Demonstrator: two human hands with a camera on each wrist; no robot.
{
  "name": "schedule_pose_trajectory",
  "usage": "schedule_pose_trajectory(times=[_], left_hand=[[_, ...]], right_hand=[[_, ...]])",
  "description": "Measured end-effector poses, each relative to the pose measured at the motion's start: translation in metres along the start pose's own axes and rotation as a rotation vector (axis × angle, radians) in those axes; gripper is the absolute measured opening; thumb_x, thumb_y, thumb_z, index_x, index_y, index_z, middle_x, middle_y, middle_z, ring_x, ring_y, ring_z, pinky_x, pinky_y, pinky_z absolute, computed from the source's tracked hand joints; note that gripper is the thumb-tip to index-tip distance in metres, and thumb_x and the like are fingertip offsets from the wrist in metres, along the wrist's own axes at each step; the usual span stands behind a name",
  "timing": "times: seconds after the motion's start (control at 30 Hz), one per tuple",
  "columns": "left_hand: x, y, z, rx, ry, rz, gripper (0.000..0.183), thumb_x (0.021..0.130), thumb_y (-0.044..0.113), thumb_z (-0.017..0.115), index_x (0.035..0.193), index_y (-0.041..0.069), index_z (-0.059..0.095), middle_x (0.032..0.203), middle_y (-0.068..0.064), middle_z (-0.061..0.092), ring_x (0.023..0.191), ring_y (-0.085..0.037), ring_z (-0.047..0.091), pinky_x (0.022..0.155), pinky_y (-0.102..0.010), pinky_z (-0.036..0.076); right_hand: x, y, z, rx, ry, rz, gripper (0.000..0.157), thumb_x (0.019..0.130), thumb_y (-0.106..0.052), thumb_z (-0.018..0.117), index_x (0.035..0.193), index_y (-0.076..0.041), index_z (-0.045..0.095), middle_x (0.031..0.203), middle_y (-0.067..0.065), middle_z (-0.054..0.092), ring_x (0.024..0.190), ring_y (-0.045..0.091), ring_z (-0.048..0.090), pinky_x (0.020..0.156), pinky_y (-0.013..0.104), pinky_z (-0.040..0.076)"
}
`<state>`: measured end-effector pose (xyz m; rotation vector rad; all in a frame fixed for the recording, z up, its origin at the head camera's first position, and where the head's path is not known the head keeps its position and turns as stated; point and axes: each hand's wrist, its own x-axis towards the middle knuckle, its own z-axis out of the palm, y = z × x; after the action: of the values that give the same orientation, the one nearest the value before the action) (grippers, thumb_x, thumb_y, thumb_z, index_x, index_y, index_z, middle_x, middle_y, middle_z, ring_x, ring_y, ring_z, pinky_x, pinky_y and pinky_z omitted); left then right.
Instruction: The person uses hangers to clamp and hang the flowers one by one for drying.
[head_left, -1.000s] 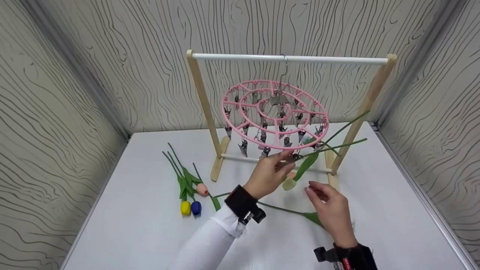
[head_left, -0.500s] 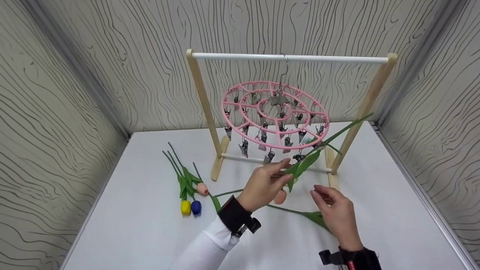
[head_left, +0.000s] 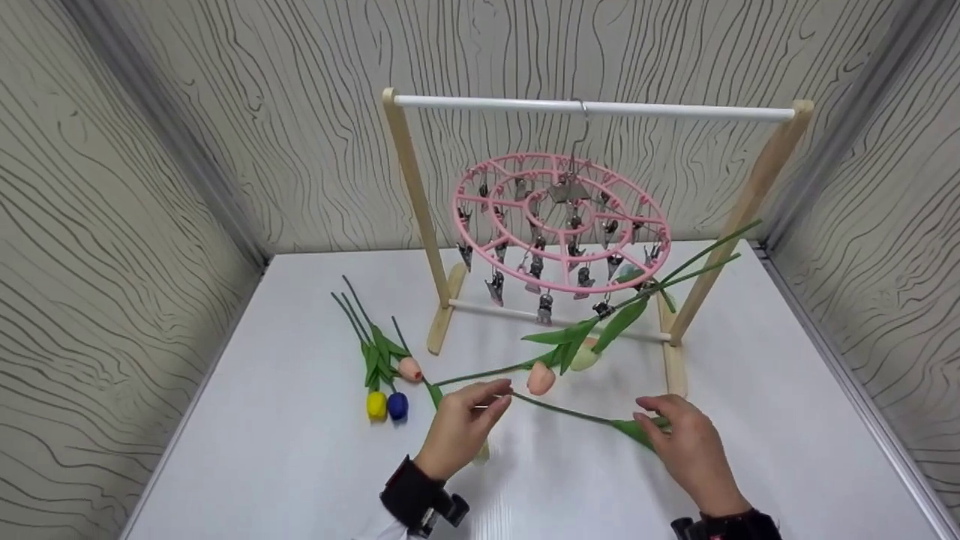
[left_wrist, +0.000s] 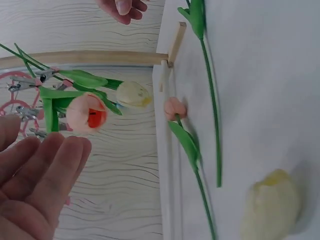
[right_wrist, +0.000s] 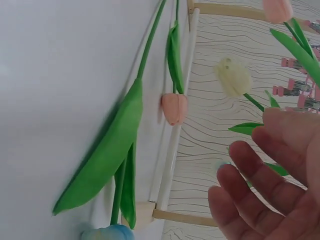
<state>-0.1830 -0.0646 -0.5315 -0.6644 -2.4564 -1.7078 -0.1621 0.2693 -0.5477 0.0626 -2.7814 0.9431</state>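
Peach-headed, green-stemmed artificial-looking tulip (head_left: 541,378) hangs below the near right rim of the round pink plastic clip hanger (head_left: 564,258), long axis sloping up rightward, just beyond the left hand (head_left: 461,426), which lies nearer than the right hand (head_left: 688,448), both hands' fingers relaxed and empty.

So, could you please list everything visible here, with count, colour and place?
Table: 1, white, underneath
Walls: 3, cream with dark lines, around
Corner posts: 2, grey, between walls
Stand: 1, pale wood and white, on the table
Hanger: 1, pink, hooked over the top bar
Clips: many, silver, under the hanger
Hanging flowers: 3, peach, cream, light blue (mostly hidden), below the hanger
Lying flowers: 6, yellow, dark blue, light blue, cream, two peach, on the table
Wristbands: 2, black, one per wrist
Sleeve: 1, white, behind left wristband
Left hand: 1, bare, over the table
Right hand: 1, bare, over the table
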Motion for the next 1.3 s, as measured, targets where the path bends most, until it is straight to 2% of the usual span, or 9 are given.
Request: schedule_pose_trajectory(times=[0.17,0.33,0.47,0.6,0.7,0.8,0.9,1.07,1.3], left_hand=[[-0.017,-0.021,-0.002,-0.022,0.042,-0.126,0.032,0.117,0.012,0.073,0.138,-0.011,0.08,0.132,-0.026,0.086,0.115,-0.035,0.086,0.094,-0.025,0.07],[-0.026,-0.036,0.0,-0.057,0.058,-0.224,0.033,0.117,0.011,0.073,0.139,-0.013,0.078,0.133,-0.027,0.086,0.12,-0.039,0.085,0.098,-0.029,0.071],[-0.029,-0.043,0.002,-0.072,0.07,-0.278,0.032,0.117,0.009,0.073,0.14,-0.012,0.078,0.134,-0.026,0.086,0.123,-0.04,0.085,0.101,-0.037,0.072],[-0.033,-0.045,0.001,-0.077,0.086,-0.288,0.03,0.116,0.007,0.073,0.139,-0.011,0.079,0.132,-0.025,0.087,0.117,-0.034,0.086,0.096,-0.03,0.071],[-0.037,-0.045,0.0,-0.053,0.096,-0.262,0.028,0.115,0.007,0.073,0.136,-0.011,0.081,0.129,-0.023,0.088,0.109,-0.026,0.085,0.091,-0.024,0.068],[-0.041,-0.044,-0.001,0.021,0.099,-0.218,0.025,0.116,0.009,0.074,0.131,-0.008,0.083,0.124,-0.02,0.089,0.104,-0.021,0.084,0.089,-0.026,0.068],[-0.046,-0.051,-0.001,0.14,0.112,-0.114,0.022,0.115,0.009,0.074,0.126,-0.006,0.085,0.117,-0.019,0.089,0.102,-0.022,0.084,0.089,-0.031,0.07],[-0.055,-0.086,0.003,0.349,0.164,0.099,0.023,0.119,0.016,0.072,0.121,-0.001,0.087,0.11,-0.014,0.088,0.099,-0.023,0.083,0.082,-0.032,0.068],[-0.063,-0.103,0.001,0.428,0.184,0.071,0.022,0.115,0.022,0.078,0.12,0.003,0.088,0.114,-0.014,0.089,0.108,-0.031,0.086,0.089,-0.041,0.071]], right_hand=[[0.003,0.002,0.012,-0.126,-0.089,-0.093,0.023,0.101,-0.006,0.092,0.122,-0.002,0.086,0.125,0.016,0.083,0.119,0.036,0.08,0.101,0.054,0.069],[0.007,0.005,0.023,-0.208,-0.148,-0.128,0.027,0.097,-0.004,0.095,0.123,-0.002,0.086,0.125,0.018,0.081,0.117,0.041,0.076,0.1,0.063,0.066],[0.011,0.007,0.028,-0.258,-0.19,-0.13,0.031,0.095,-0.005,0.096,0.125,-0.003,0.086,0.126,0.02,0.078,0.119,0.046,0.074,0.097,0.068,0.065],[0.013,0.012,0.032,-0.282,-0.188,-0.145,0.03,0.094,-0.003,0.096,0.122,-0.003,0.086,0.122,0.019,0.079,0.116,0.046,0.073,0.092,0.069,0.065],[0.014,0.016,0.036,-0.296,-0.172,-0.154,0.025,0.093,-0.002,0.096,0.117,-0.003,0.087,0.117,0.018,0.08,0.113,0.043,0.074,0.091,0.069,0.065],[0.014,0.021,0.041,-0.309,-0.156,-0.169,0.02,0.093,0.0,0.095,0.111,-0.003,0.087,0.111,0.015,0.08,0.108,0.041,0.074,0.088,0.068,0.064],[0.014,0.025,0.044,-0.314,-0.128,-0.186,0.017,0.092,0.001,0.095,0.106,-0.004,0.087,0.105,0.013,0.081,0.102,0.037,0.074,0.084,0.062,0.064],[0.015,0.026,0.047,-0.321,-0.105,-0.196,0.015,0.091,0.002,0.095,0.102,-0.006,0.087,0.097,0.011,0.08,0.094,0.032,0.073,0.079,0.056,0.063],[0.013,0.02,0.045,-0.311,-0.162,-0.158,0.014,0.091,0.001,0.096,0.096,-0.008,0.086,0.09,0.005,0.077,0.087,0.027,0.072,0.076,0.052,0.06]])
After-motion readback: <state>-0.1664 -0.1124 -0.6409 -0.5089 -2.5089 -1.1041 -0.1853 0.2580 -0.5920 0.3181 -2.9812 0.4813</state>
